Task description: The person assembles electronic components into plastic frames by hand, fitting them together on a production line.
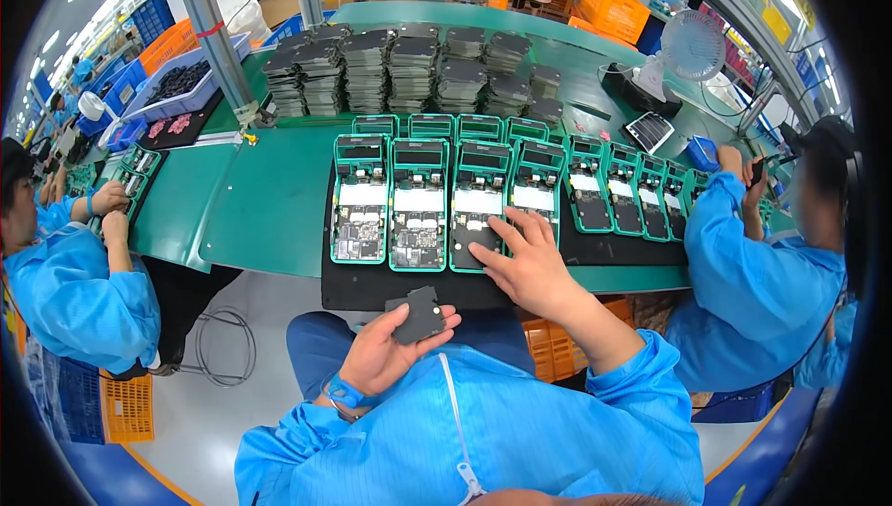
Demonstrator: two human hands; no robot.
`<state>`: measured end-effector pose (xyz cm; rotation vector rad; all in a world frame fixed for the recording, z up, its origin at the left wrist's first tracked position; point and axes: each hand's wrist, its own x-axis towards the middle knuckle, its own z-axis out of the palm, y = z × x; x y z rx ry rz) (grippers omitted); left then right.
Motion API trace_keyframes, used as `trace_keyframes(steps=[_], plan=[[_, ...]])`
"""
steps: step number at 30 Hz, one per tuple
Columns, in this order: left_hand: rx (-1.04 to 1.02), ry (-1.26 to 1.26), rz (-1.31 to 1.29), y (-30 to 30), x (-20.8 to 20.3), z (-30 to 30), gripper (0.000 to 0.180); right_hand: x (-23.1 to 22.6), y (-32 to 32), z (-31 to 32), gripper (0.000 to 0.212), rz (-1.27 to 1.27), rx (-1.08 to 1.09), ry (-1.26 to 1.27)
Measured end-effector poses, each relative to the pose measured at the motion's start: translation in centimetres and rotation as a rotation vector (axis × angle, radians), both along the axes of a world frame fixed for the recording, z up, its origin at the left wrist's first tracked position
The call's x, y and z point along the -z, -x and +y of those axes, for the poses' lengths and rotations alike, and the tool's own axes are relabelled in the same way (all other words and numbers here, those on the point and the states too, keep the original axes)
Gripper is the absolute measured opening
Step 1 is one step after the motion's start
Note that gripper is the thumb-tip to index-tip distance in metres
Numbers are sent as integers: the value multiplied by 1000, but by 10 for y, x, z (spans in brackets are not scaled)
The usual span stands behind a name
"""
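My left hand (373, 355), with a blue wrist strap, holds a flat black plate (417, 318) with notched edges just off the table's front edge. My right hand (531, 269) reaches over a green-framed device housing (479, 165), fingers spread. Its fingertips rest on or just above the black plate (467, 244) in the lower part of that housing; exact contact is hard to tell. To its left, two similar housings (360, 195) (419, 201) show bare circuit boards in their lower halves. Another housing (537, 176) is partly covered by my right hand.
Several housings (587, 185) with black plates stand right on the black mat (390, 294). Stacks of black plates (367, 69) line the green table (269, 199). Co-workers sit left (88, 283) and right (753, 274). A white fan (692, 46) stands back right; a metal post (212, 32) rises back left.
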<state>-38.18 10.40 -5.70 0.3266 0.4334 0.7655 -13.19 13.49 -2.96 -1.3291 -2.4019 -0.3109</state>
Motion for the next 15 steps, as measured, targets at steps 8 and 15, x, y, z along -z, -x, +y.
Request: trace_keyframes(steps=[8,15], plan=[[-30,9,-16,11,1,-3,43,-6,9,-4,38,-35,-35,8],[-47,12,-30,17,6,-8,43,7,27,4,56,108,-30,3]])
